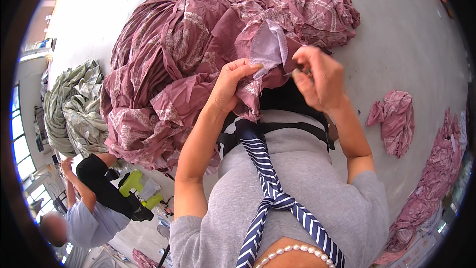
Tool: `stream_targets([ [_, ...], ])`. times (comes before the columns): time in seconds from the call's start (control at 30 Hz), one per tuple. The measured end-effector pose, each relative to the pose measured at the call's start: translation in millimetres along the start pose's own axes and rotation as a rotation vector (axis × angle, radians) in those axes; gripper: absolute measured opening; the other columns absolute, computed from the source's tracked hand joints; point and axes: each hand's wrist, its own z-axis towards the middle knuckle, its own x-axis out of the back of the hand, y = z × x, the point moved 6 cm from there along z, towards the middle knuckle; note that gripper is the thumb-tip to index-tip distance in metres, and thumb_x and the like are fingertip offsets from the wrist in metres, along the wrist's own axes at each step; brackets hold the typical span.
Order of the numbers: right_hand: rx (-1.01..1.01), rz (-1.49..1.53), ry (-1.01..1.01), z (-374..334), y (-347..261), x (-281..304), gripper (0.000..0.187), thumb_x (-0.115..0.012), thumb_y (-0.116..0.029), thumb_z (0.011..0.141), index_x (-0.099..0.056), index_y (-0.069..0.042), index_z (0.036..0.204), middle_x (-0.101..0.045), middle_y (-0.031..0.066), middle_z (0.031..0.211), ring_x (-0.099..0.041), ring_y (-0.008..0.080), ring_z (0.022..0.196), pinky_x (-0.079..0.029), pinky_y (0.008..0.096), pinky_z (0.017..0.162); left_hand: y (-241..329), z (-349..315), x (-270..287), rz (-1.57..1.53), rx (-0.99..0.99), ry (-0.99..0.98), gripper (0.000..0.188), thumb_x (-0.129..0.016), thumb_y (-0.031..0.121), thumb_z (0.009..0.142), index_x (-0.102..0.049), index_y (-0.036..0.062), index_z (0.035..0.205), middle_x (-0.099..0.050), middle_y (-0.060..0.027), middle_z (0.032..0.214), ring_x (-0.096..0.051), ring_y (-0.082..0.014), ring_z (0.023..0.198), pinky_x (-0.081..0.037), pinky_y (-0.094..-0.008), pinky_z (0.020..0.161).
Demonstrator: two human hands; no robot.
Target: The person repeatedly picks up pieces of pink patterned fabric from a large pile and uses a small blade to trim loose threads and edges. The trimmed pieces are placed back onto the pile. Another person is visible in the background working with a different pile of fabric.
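Observation:
A huge heap of mauve fabric (163, 44) with a pale pattern spreads in front of me and over my lap. My left hand (233, 80) pinches the fabric between thumb and fingers, beside a light lilac patch (269, 44) with a stitched edge. To the right of that patch is my right hand (320, 77), raised with its fingers curled and thumb bent toward them. A tiny pale tip shows by its thumb, too small to name. The cloth under my left palm is partly hidden.
At left lies a pile of pale green fabric (74, 106). Near it a person (99, 213) sits beside a lime-green stool-like object (131, 182). On the right, a small mauve bundle (397, 123) and a long mauve heap (429, 183) lie on the grey floor (401, 34).

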Motion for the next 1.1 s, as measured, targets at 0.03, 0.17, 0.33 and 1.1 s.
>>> stream_targets([
  [0.03,-0.044,0.041,-0.038,-8,1,-7,0.029,-0.072,-0.024,0.079,-0.057,-0.006,0.095,-0.055,0.0042,0.067,-0.055,0.0174,0.056,-0.045,0.0278,0.052,0,0,0,-0.020,-0.011,0.020,0.008,-0.060,0.008,0.085,-0.061,0.0043,0.079,-0.063,-0.0002,0.075,-0.054,-0.0051,0.061,-0.044,-0.0197,0.057],
  [0.17,-0.073,0.171,-0.063,-18,2,-24,0.028,-0.075,-0.022,0.077,-0.058,-0.005,0.092,-0.054,0.0043,0.066,-0.054,0.0166,0.055,-0.044,0.0277,0.051,-3,3,2,-0.045,-0.024,-0.006,0.007,-0.061,0.008,0.085,-0.063,0.0032,0.081,-0.064,-0.0010,0.075,-0.056,-0.0055,0.060,-0.044,-0.0200,0.056],
  [0.33,-0.060,0.235,-0.098,-18,2,-36,0.029,-0.075,-0.025,0.077,-0.059,-0.005,0.091,-0.058,0.0052,0.068,-0.056,0.0173,0.056,-0.044,0.0284,0.051,-3,0,-2,-0.019,0.026,-0.049,0.007,-0.062,0.008,0.086,-0.065,0.0016,0.086,-0.066,-0.0018,0.077,-0.058,-0.0057,0.062,-0.047,-0.0199,0.058],
  [1.1,-1.093,1.028,0.078,-92,143,-56,0.034,-0.068,-0.038,0.085,-0.060,-0.006,0.095,-0.057,-0.0030,0.069,-0.047,0.0026,0.051,-0.034,0.0185,0.044,29,-70,-44,1.588,-0.504,-0.484,0.015,-0.071,0.019,0.077,-0.068,0.0063,0.084,-0.064,-0.0071,0.086,-0.059,-0.0263,0.097,-0.037,-0.0467,0.095],
])
